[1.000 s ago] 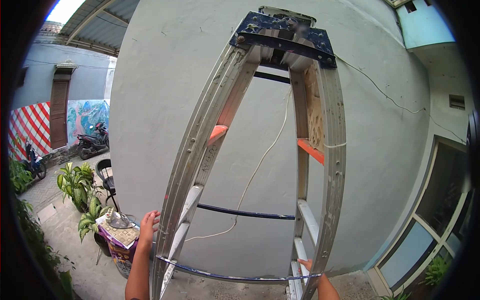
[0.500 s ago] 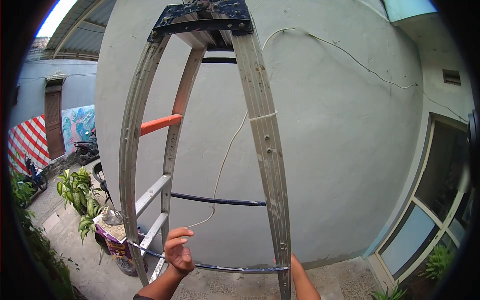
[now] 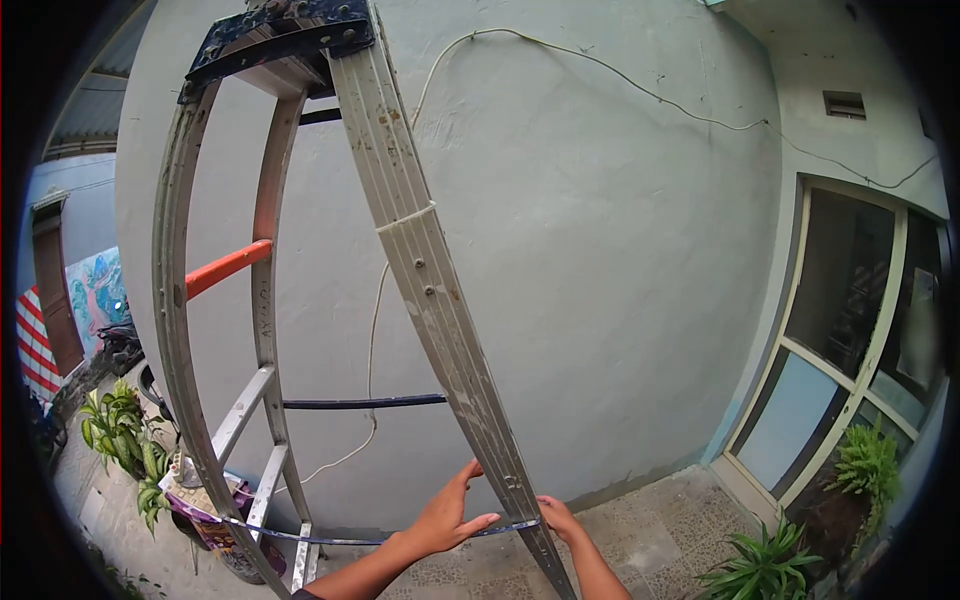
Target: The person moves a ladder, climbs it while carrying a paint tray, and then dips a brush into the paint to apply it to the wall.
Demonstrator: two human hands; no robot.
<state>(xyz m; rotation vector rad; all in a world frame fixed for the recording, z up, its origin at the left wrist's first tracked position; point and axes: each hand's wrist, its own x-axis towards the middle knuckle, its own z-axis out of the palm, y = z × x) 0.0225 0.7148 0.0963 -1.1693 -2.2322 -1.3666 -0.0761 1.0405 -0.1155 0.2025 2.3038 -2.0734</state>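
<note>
A metal stepladder [image 3: 425, 270] with a dark blue top stands in front of me, spattered with paint. My left hand [image 3: 447, 515] is open beside its right rail, fingers spread and thumb apart, above the blue lower crossbar [image 3: 345, 541]. On the rail's other side, my right hand [image 3: 562, 522] grips the edge, its fingertips partly hidden by the metal. A white cable [image 3: 374, 340] hangs behind the ladder and curves toward the lower rungs. A white loop [image 3: 406, 216] circles the right rail higher up.
Behind the ladder is a grey wall [image 3: 600, 270], with the cable strung across its top. A framed glass door [image 3: 840, 280] and green plants [image 3: 765, 565] are at right. Leafy plants [image 3: 120, 435] and a purple bucket [image 3: 215, 530] stand at left.
My view has turned right, so the ladder appears further left and tilted. My left hand has moved right, from near the cable to the right rail, and its fingers have opened out.
</note>
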